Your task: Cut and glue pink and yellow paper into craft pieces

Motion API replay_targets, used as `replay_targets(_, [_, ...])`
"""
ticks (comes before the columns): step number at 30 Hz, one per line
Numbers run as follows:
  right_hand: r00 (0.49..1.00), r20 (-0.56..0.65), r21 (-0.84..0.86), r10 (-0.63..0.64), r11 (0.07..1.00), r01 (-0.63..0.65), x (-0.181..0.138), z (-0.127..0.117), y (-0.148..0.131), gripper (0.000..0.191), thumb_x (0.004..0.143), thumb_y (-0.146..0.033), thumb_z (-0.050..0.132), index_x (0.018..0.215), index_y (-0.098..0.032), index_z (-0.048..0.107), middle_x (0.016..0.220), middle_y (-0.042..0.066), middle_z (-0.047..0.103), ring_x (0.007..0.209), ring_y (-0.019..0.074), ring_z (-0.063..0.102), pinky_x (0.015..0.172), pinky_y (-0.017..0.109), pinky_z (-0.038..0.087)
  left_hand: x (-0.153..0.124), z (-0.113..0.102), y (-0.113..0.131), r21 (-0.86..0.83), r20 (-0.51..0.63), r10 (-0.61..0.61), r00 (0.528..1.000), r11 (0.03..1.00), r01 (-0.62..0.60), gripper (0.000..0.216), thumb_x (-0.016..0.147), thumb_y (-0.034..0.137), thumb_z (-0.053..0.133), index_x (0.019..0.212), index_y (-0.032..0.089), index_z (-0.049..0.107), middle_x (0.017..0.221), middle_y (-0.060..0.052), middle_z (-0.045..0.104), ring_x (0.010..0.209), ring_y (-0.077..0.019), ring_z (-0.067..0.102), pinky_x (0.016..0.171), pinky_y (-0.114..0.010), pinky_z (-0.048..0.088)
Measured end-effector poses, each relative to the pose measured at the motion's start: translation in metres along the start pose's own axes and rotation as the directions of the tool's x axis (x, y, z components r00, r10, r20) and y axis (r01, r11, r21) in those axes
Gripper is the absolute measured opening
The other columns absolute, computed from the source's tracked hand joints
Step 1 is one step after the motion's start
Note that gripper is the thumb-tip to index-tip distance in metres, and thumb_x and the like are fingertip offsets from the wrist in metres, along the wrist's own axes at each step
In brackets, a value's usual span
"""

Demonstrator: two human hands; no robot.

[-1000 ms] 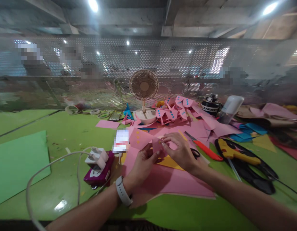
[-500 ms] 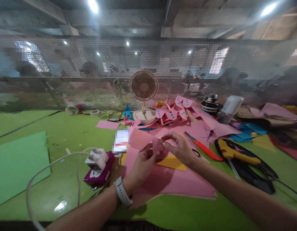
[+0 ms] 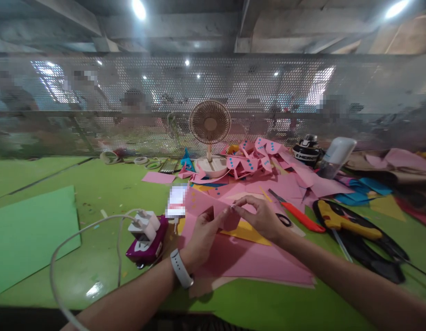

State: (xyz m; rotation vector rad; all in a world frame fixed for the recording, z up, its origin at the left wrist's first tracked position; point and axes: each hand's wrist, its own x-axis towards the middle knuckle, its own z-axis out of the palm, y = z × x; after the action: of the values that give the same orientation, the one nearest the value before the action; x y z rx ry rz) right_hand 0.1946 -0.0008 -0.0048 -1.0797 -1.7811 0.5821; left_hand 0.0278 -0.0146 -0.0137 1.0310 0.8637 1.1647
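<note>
A small folded piece of pink paper (image 3: pixel 228 216) is held upright above the stacked sheets. My left hand (image 3: pixel 202 236) grips it from the left, thumb on the near face, with a white watch band on the wrist. At its upper edge, the thumb and index finger of my right hand (image 3: pixel 263 218) pinch close to the left thumb tip. Beneath both hands lie large pink sheets (image 3: pixel 257 262) and a yellow paper strip (image 3: pixel 250 233). Just behind the left hand is a pink piece with yellow dots (image 3: pixel 195 202).
An orange cutter (image 3: pixel 302 217), scissors (image 3: pixel 285 219) and a yellow-black glue gun (image 3: pixel 350 223) lie on the right. Pink cutouts (image 3: pixel 250 161) surround a small fan (image 3: pixel 210 123). Left are a phone (image 3: pixel 176 201), a purple power block with plugs (image 3: pixel 147 246) and a green sheet (image 3: pixel 33 234).
My right fingertips have come in nearer to my left thumb at the paper's upper edge. The folded paper has tilted a little. The whole view has shifted slightly.
</note>
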Motion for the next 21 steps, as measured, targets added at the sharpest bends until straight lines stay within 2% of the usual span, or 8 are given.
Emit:
replay_targets(5, [1.000, 0.013, -0.018, 0.014, 1.000, -0.014, -0.004, 0.005, -0.002, 0.013, 0.080, -0.031, 0.057, 0.080, -0.020, 0.063, 0.085, 0.004, 0.066, 0.083, 0.0194, 0.060, 0.080, 0.033, 0.046, 0.001, 0.000, 0.001, 0.022, -0.046, 0.059, 0.997, 0.998, -0.058, 0.023, 0.069, 0.034, 0.072, 0.078, 0.014, 0.063, 0.072, -0.003, 0.065, 0.068, -0.0135, 0.058, 0.068, -0.025, 0.045])
replay_targets(9, [0.999, 0.029, -0.011, 0.019, 1.000, -0.019, -0.004, 0.006, -0.001, 0.015, 0.081, -0.033, 0.056, 0.079, -0.019, 0.063, 0.082, 0.004, 0.066, 0.081, 0.0190, 0.060, 0.078, 0.032, 0.045, -0.002, 0.003, 0.005, 0.033, -0.079, 0.050, 0.996, 0.998, -0.048, 0.024, 0.065, 0.035, 0.074, 0.071, 0.015, 0.063, 0.066, -0.001, 0.064, 0.067, -0.0148, 0.058, 0.069, -0.028, 0.045])
replay_targets(15, [0.998, 0.030, 0.079, 0.062, 0.995, -0.065, 0.006, -0.007, 0.000, 0.019, 0.080, -0.034, 0.055, 0.077, -0.017, 0.063, 0.078, 0.004, 0.066, 0.077, 0.0171, 0.059, 0.075, 0.029, 0.046, -0.002, 0.003, 0.005, -0.029, 0.097, 0.051, 0.994, 0.998, -0.049, 0.033, 0.068, 0.030, 0.073, 0.096, 0.018, 0.061, 0.092, -0.003, 0.066, 0.082, -0.0162, 0.060, 0.076, -0.029, 0.047])
replay_targets(17, [0.997, 0.013, 0.075, 0.072, 0.994, -0.073, 0.008, -0.012, -0.001, 0.019, 0.079, -0.034, 0.056, 0.078, -0.016, 0.063, 0.079, 0.004, 0.067, 0.078, 0.0174, 0.060, 0.076, 0.029, 0.045, 0.002, 0.000, 0.002, -0.014, 0.161, 0.025, 0.987, 1.000, -0.023, 0.031, 0.068, 0.030, 0.073, 0.094, 0.017, 0.062, 0.093, -0.005, 0.066, 0.083, -0.0166, 0.061, 0.077, -0.031, 0.047])
replay_targets(21, [0.998, 0.049, 0.025, 0.041, 0.999, -0.043, 0.013, -0.017, 0.000, 0.020, 0.079, -0.032, 0.055, 0.079, -0.015, 0.066, 0.080, 0.005, 0.068, 0.077, 0.0174, 0.061, 0.073, 0.029, 0.045, 0.009, -0.006, -0.002, 0.052, 0.170, -0.029, 0.985, 0.998, 0.020, 0.029, 0.068, 0.034, 0.072, 0.088, 0.014, 0.065, 0.087, -0.006, 0.067, 0.080, -0.0181, 0.062, 0.075, -0.032, 0.049])
